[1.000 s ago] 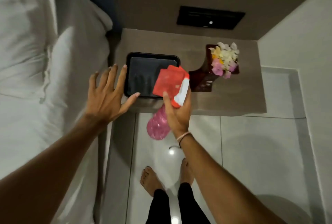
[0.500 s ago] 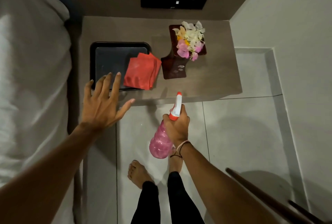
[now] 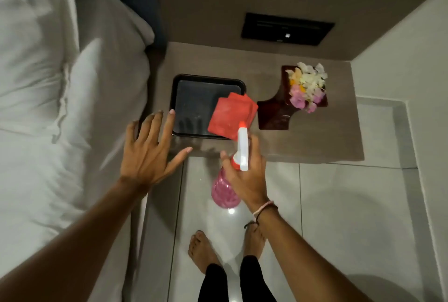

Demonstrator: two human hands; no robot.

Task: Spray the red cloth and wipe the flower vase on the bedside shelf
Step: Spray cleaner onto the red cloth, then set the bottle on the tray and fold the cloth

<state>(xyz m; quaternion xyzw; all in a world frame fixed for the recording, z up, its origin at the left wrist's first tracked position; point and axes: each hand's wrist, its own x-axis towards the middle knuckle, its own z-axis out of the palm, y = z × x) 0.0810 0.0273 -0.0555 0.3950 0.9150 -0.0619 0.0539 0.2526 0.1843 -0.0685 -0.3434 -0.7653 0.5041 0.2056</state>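
A folded red cloth (image 3: 230,114) lies on the right part of a black tray (image 3: 191,103) on the bedside shelf (image 3: 315,141). To its right stands a dark brown flower vase (image 3: 276,114) with pink, white and yellow flowers (image 3: 306,86). My right hand (image 3: 247,175) grips a pink spray bottle (image 3: 224,192) with a white and red nozzle pointing at the cloth from just in front of the shelf edge. My left hand (image 3: 150,154) hovers open, fingers spread, over the tray's front left corner.
A bed with white sheets and pillows (image 3: 60,107) fills the left side. A black wall panel (image 3: 287,29) sits above the shelf. A white wall (image 3: 412,71) closes the right side. My bare feet (image 3: 206,250) stand on glossy floor tiles.
The spray bottle's nozzle has moved forward, closer to the red cloth. My left hand stays spread near the tray. The view has shifted left, showing more of the bed.
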